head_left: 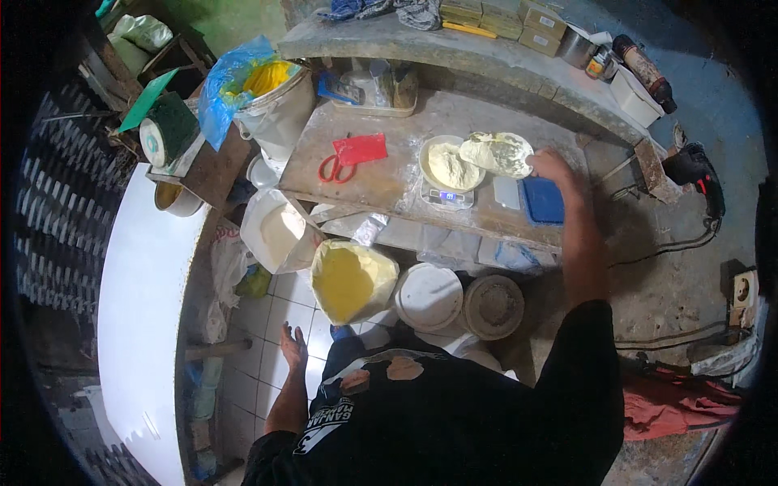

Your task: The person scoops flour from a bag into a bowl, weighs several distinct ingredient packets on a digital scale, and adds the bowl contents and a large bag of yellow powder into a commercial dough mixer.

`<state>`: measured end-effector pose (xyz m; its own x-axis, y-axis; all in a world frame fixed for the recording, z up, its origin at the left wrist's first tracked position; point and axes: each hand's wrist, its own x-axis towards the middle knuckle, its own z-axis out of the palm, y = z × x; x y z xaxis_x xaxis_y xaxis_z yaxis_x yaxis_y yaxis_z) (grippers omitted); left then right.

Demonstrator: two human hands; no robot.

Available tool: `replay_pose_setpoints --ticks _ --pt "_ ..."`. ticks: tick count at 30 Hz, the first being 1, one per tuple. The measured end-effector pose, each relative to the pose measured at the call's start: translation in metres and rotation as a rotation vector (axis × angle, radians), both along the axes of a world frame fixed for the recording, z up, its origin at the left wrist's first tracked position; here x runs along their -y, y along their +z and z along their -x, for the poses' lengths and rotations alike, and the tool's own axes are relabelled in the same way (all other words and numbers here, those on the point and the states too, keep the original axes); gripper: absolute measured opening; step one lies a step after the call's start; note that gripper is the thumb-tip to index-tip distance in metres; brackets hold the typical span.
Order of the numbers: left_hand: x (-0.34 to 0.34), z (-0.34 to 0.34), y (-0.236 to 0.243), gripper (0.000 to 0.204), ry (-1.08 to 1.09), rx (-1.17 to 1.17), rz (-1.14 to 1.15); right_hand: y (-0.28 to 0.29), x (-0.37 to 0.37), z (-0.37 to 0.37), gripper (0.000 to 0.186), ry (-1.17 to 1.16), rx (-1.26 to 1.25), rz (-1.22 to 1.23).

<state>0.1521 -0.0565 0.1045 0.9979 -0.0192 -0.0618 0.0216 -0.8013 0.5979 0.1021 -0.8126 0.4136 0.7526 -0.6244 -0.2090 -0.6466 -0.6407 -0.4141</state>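
Note:
In my right hand [551,166] is a pale, powder-coated scoop [512,155], its tip over the rim of a round bowl. That bowl [425,172] holds a heap of cream-coloured powder [450,165] and stands on a small digital scale [450,198] with a lit display. My left hand [293,347] hangs low at my side, fingers apart, holding nothing. Closest to it is a bucket of yellow powder [344,283] with a pale liner. A blue flat tray or lid [541,201] lies below my right wrist, beside a small whitish piece [507,193].
Red scissors [336,168] and a red packet [361,149] lie on the worktop [381,182]. Along its near side stand a bin of white powder [279,231], a white lidded bucket [429,296] and a round tub [493,308]. A white panel [150,324] borders the left.

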Motion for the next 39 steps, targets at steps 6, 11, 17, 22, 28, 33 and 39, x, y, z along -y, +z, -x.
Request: replay_pose_setpoints --ticks 6,11,17,22,28,33,39 --pt "0.004 -0.003 -0.002 0.044 -0.006 0.045 0.040 -0.006 0.009 0.002 0.037 -0.005 0.016 -0.029" --pt "0.005 0.000 0.001 0.046 -0.018 0.000 0.037 -0.006 0.013 0.005 0.038 0.035 -0.006 -0.008" --pt "0.001 0.000 -0.006 0.048 0.003 -0.025 0.057 -0.003 -0.002 -0.001 0.038 -0.007 0.010 -0.041" --pt "-0.001 0.001 -0.010 0.049 0.017 0.018 0.122 -0.013 0.009 0.014 0.039 0.001 0.115 -0.170" --pt "-0.010 0.000 -0.016 0.049 0.004 -0.008 0.118 -0.020 0.006 0.037 0.038 0.010 0.278 -0.275" --pt "-0.015 -0.008 0.003 0.043 -0.029 -0.082 -0.035 -0.007 -0.048 0.054 0.038 0.012 0.230 -0.211" --pt "-0.039 -0.031 0.011 0.046 -0.084 -0.102 -0.005 -0.089 -0.155 0.057 0.038 0.030 0.014 -0.428"
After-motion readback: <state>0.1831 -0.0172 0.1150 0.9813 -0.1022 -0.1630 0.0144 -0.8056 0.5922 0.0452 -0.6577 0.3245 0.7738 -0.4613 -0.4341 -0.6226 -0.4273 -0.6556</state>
